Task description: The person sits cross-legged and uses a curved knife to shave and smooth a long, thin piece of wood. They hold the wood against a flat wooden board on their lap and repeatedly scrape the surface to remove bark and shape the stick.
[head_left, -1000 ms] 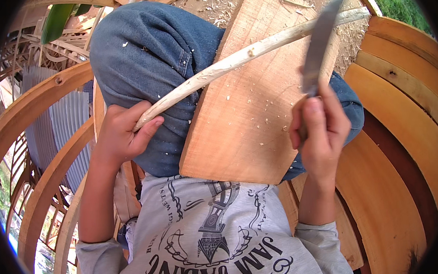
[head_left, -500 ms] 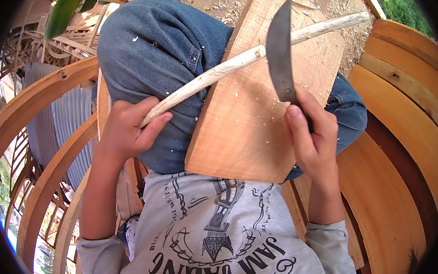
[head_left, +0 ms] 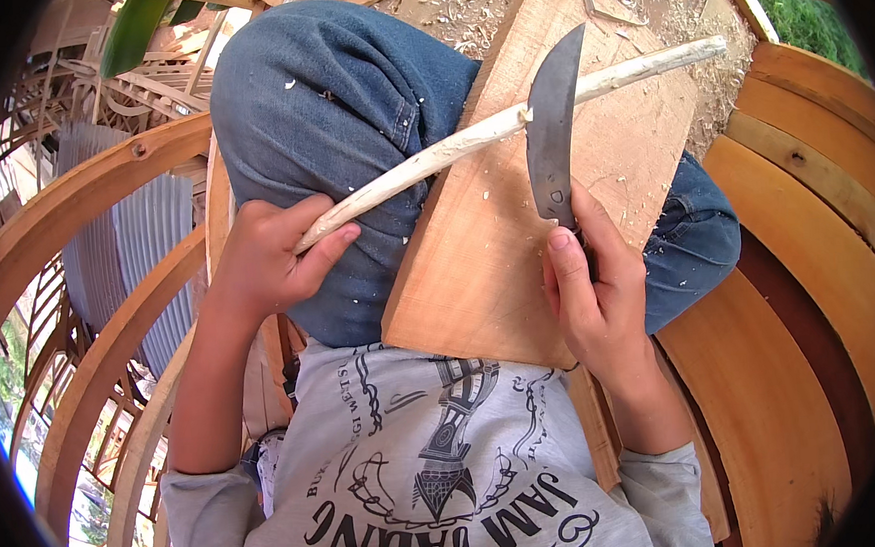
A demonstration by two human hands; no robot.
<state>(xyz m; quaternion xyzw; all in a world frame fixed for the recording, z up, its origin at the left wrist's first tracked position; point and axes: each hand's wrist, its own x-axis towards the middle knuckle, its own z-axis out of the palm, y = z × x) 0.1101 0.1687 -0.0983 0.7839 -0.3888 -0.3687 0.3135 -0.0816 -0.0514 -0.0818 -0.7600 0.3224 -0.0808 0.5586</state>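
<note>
A pale, peeled wooden stick (head_left: 431,160) slants up to the right across my jeans and a thick wooden board. Its near end is gripped in my left hand (head_left: 281,251), thumb on top. My right hand (head_left: 599,289) is closed round the handle of a broad, curved knife (head_left: 555,116), and hides most of that handle. The dark blade points upward and crosses over the stick, right beside a small nick in the wood. Whether the edge touches the stick I cannot tell. The board (head_left: 478,281) lies slanted across my lap.
Wood shavings (head_left: 722,86) and offcuts litter the surface beyond the board. Curved wooden ribs (head_left: 83,210) rise on the left, with corrugated metal sheets (head_left: 156,256) behind them. Wide curved planks (head_left: 765,384) run along the right side.
My right hand and the knife have moved left and slightly down, bringing the blade up to the nick in the stick. My left hand keeps its grip; the whole view has shifted a little.
</note>
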